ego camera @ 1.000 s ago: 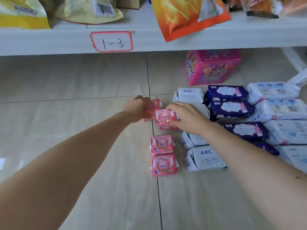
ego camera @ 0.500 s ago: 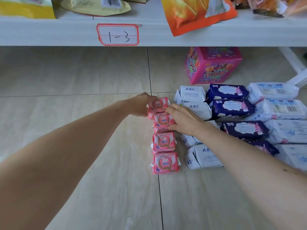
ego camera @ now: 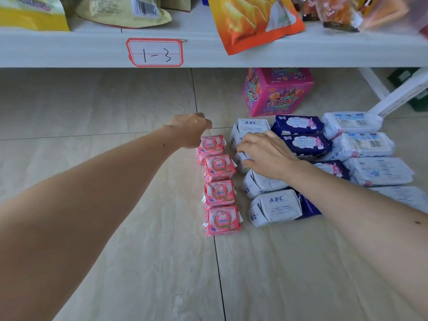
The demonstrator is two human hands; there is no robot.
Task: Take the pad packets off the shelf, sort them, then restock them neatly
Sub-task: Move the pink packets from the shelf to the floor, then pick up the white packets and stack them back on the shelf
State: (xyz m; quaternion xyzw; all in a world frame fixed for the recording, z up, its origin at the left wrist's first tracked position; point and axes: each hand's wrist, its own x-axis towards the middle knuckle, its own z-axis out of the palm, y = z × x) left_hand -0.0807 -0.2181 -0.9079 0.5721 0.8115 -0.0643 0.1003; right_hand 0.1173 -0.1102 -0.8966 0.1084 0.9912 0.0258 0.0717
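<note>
Since half a second ago, our right hand (ego camera: 266, 154) has left the pink packets and moved right, over the white packets, and our left hand (ego camera: 191, 130) has slid a little to the far end of the pink row.

The floor (ego camera: 115, 262) of pale tiles carries all the pad packets, which lie below the white shelf (ego camera: 231, 54) with the label "1-3" (ego camera: 154, 52). On the shelf there are snack bags, among them an orange bag (ego camera: 252, 22) that hangs over the edge. A pink box (ego camera: 278, 91) stands on the floor behind the packets.

The packets lie in columns, side by side. At the far right are the pale blue-white packets (ego camera: 361, 144), next to them the dark blue packets (ego camera: 301, 135), then the white packets (ego camera: 275, 207) marked "ABC", and at the left the four pink packets (ego camera: 220, 193) in one straight row, each touching the next.

Our left hand rests at the farthest pink packet, its fingers bent downward behind it; we cannot tell if it grips the packet. Our right hand has its fingers loosely curved and spread on the second white packet, and it holds nothing that we can see.
</note>
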